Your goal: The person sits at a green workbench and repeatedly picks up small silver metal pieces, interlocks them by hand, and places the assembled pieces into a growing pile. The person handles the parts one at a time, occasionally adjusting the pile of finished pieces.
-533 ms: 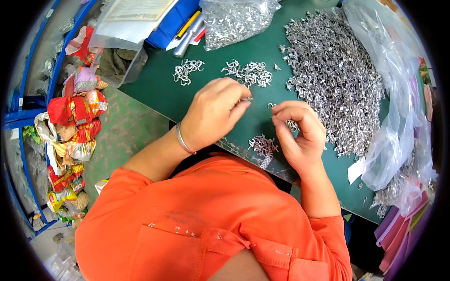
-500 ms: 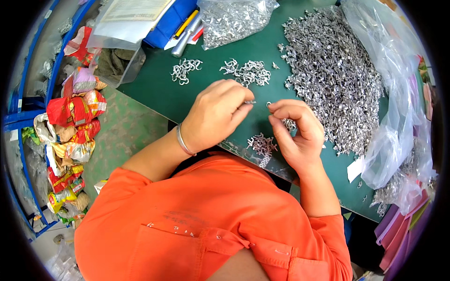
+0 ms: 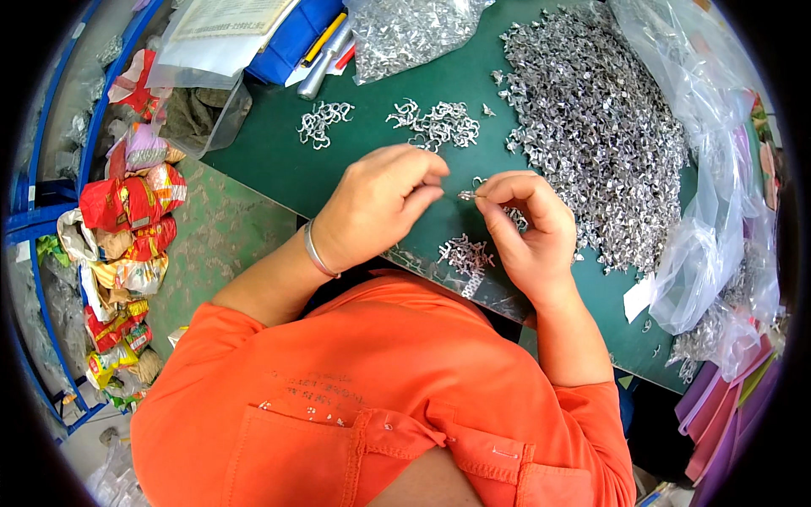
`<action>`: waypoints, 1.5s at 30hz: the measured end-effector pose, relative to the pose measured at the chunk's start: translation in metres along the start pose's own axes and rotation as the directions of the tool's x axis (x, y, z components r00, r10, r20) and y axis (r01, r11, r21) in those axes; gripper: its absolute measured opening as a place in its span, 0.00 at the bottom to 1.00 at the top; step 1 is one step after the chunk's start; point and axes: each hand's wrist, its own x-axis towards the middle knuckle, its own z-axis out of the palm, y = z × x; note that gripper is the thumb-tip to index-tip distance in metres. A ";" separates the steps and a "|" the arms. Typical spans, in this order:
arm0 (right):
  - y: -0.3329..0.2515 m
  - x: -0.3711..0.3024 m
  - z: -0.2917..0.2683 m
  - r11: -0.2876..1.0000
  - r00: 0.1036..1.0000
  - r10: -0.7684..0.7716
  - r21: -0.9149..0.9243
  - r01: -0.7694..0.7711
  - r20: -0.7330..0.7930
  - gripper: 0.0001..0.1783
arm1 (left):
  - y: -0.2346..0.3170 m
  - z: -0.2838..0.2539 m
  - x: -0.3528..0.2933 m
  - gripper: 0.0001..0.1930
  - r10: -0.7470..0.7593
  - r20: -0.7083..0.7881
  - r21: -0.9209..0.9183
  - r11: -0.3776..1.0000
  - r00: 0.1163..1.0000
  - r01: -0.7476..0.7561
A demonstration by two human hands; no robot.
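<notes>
In my right hand, a small silvery metal piece sticks out from between the pinching thumb and index finger. A thin curved metal piece shows just above these fingertips. To its left hovers my left hand, its fingers bent and the thumb tip apart from the index finger, with nothing visible between them. Small branched metal pieces lie in a little heap at the table's near edge. Beyond my hands are two groups of curved metal pieces, a smaller one and a larger one. Other pieces lie partly hidden behind my right hand.
A large heap of small metal parts covers the green table's right side, beside a clear plastic sheet. At the back are a filled bag, a blue bin and a clear tub. Blue shelving stands left.
The small metal piece at my left fingertips now sits in my right hand's pinch. My left thumb and index finger have parted from it. The whole view has shifted slightly.
</notes>
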 end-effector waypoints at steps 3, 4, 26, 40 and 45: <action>-0.002 -0.001 0.001 0.985 0.996 0.088 0.147 -0.086 -0.012 0.08 | -0.002 -0.006 -0.001 0.07 -0.089 0.026 0.006 0.996 0.996 0.089; -0.001 -0.002 0.002 0.980 0.996 0.089 0.182 -0.084 -0.015 0.08 | 0.001 -0.010 -0.001 0.07 -0.112 0.055 -0.044 0.992 0.992 0.114; -0.001 -0.004 0.001 0.982 1.000 -0.019 0.186 0.019 -0.001 0.11 | 0.009 0.008 -0.010 0.10 -0.166 0.116 -0.578 0.790 0.979 0.203; -0.014 0.011 -0.050 0.886 0.961 0.244 -0.434 -0.165 0.133 0.04 | -0.003 0.014 0.024 0.08 0.151 0.016 0.152 0.977 0.988 -0.151; -0.012 0.012 -0.047 0.878 0.983 0.169 -0.464 -0.115 0.074 0.04 | -0.005 0.030 0.025 0.06 0.113 0.165 0.285 0.946 0.980 -0.157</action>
